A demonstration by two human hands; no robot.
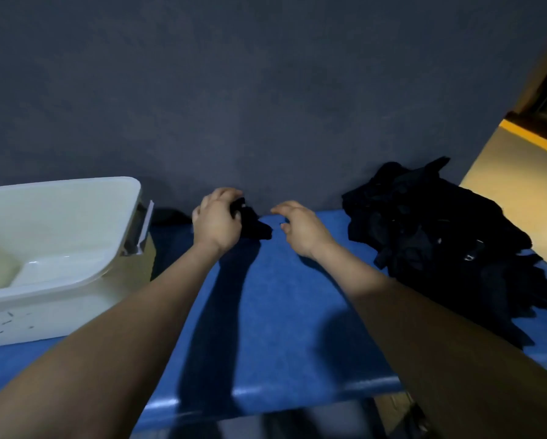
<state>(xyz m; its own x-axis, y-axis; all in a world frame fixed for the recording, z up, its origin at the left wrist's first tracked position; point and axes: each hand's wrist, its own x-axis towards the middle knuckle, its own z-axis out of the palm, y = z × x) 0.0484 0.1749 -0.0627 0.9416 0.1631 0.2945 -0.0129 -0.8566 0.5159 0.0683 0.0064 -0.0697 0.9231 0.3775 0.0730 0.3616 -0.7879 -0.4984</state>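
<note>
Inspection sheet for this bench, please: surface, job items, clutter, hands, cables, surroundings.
Surface: blue table, arm shadows across it.
Job's things: small black cloth near the far edge; black garment pile at right; white tub at left.
Clutter: nothing seen.
Hands: left hand grips the small black cloth; right hand loosely curled beside it, holds nothing.
Cables: nothing seen.
Surroundings: dark grey wall behind; yellowish floor at right.

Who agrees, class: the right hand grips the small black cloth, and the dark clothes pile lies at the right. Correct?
No: the head view shows the left hand gripping the small black cloth; the right hand holds nothing. The dark clothes pile does lie at the right.
</note>
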